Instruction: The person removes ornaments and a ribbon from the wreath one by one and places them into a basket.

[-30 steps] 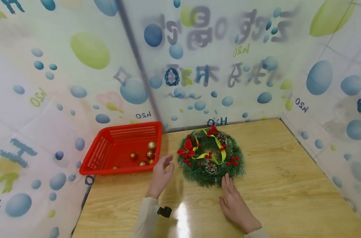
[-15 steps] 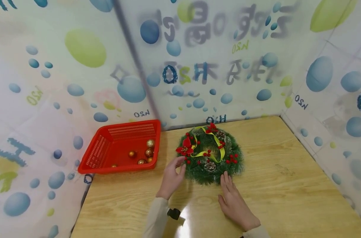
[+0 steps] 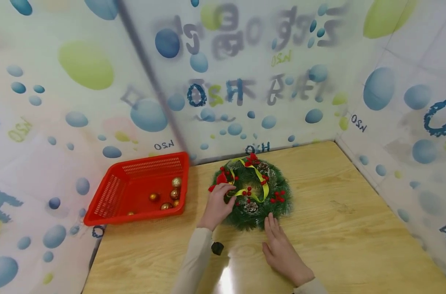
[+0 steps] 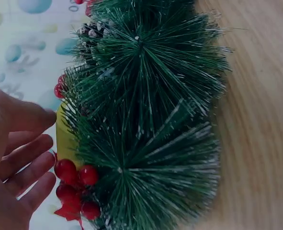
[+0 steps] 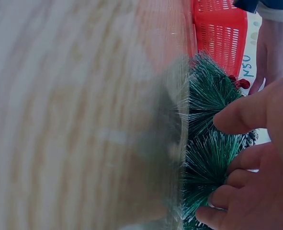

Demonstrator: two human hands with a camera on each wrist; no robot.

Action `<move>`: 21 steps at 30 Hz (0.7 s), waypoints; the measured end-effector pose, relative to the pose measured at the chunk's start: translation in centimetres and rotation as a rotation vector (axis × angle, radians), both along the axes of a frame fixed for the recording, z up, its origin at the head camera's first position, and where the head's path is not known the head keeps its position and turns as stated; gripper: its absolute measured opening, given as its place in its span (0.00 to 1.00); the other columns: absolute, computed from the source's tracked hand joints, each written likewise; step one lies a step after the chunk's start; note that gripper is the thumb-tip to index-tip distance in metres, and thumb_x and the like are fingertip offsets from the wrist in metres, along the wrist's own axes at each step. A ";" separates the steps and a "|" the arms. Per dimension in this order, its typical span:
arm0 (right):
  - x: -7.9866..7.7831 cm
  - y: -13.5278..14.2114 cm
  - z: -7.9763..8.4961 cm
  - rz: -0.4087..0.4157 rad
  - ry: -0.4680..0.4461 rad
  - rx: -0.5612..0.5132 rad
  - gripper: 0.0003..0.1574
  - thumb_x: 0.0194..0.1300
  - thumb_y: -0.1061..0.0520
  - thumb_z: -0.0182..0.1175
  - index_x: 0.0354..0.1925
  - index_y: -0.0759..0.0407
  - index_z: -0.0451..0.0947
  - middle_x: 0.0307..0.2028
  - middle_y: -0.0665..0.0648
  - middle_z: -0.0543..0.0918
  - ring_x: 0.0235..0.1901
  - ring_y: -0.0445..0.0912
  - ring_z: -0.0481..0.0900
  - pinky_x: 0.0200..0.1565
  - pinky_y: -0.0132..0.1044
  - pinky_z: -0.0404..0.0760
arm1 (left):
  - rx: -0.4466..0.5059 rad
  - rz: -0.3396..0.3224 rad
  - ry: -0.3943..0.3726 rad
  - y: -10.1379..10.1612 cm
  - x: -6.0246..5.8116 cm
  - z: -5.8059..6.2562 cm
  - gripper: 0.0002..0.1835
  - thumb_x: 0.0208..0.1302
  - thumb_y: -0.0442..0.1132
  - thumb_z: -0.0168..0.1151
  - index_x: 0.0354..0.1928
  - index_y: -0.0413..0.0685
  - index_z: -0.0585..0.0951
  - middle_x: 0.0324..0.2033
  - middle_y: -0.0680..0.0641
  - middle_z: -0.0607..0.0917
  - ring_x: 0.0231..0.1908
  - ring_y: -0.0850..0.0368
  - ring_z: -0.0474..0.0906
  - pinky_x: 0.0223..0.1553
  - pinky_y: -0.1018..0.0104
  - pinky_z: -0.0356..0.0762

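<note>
A green Christmas wreath (image 3: pixel 241 219) with red berries (image 3: pixel 278 197), pinecones (image 3: pixel 251 207) and red poinsettias lies on the wooden table. A yellow ribbon (image 3: pixel 265 191) loops loosely over its top. My left hand (image 3: pixel 216 207) reaches over the wreath's left side, partly covering a poinsettia (image 3: pixel 221 179). In the left wrist view the thumb tip is right at the ribbon (image 4: pixel 66 136), with the other fingers apart from it, beside the berries (image 4: pixel 69 178). My right hand (image 3: pixel 282 252) rests its extended fingers against the wreath's front edge; the right wrist view shows them at the needles (image 5: pixel 208 165).
Left of the wreath stands a red plastic basket (image 3: pixel 134 220) holding several gold balls (image 3: pixel 154 197). Patterned curtain walls (image 3: pixel 223 118) enclose the table (image 3: pixel 340 228) at the back and both sides. A black device (image 3: pixel 217 248) sits on the left wrist.
My left hand has moved right, from beside the basket to over the wreath's left side at the ribbon. The right hand stays at the front edge. The head view has shifted slightly.
</note>
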State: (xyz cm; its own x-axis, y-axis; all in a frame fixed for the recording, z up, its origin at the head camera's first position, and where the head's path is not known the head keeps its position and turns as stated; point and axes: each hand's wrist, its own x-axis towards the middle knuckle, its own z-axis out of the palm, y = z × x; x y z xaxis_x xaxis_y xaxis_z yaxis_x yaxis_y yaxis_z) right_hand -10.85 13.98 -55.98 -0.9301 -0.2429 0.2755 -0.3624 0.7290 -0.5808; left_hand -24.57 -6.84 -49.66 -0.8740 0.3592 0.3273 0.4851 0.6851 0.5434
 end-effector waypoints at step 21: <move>0.0 -0.2 0.1 -0.006 -0.011 0.012 0.47 0.65 0.66 0.64 0.73 0.81 0.53 0.73 0.82 0.52 0.71 0.76 0.58 0.68 0.67 0.65 | 0.070 0.022 -0.027 0.6 -2.6 0.1 0.06 0.69 0.35 0.65 0.40 0.41 0.88 0.35 0.46 0.86 0.34 0.53 0.80 0.39 0.57 0.81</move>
